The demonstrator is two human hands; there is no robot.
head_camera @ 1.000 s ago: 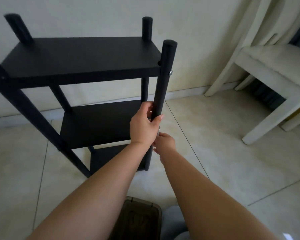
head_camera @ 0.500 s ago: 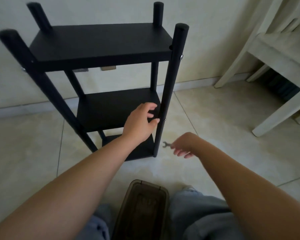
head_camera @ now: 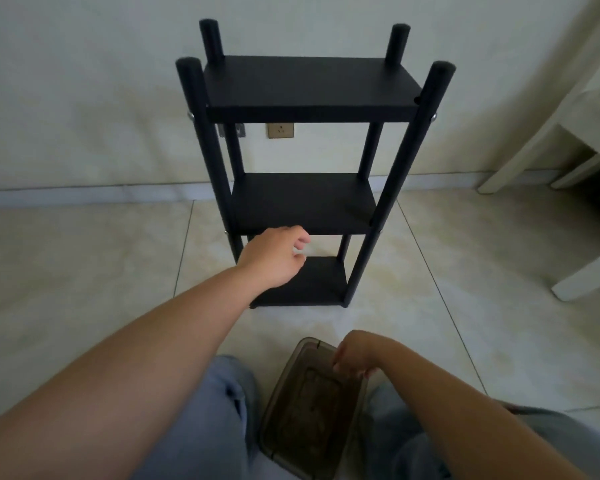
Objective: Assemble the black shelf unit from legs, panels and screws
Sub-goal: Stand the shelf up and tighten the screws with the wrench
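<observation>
The black shelf unit point(head_camera: 309, 81) stands upright on the tiled floor against the wall. It has three panels between four round legs, with silver screw heads showing on the front legs point(head_camera: 395, 188). My left hand point(head_camera: 274, 258) hovers in front of the middle panel point(head_camera: 302, 202), fingers relaxed and holding nothing. My right hand point(head_camera: 354, 355) is low over the far rim of a brown see-through box point(head_camera: 281, 410), fingers curled downward. What those fingers hold is hidden.
A white chair point(head_camera: 586, 133) stands to the right of the shelf. A wall socket point(head_camera: 280, 130) shows behind the shelf below the top panel. My knees in blue jeans point(head_camera: 205, 427) flank the box on the floor.
My left hand has let go of the front right leg and moved left. My right hand, which pinched a small wrench, has dropped back to the box. The view has drawn back.
</observation>
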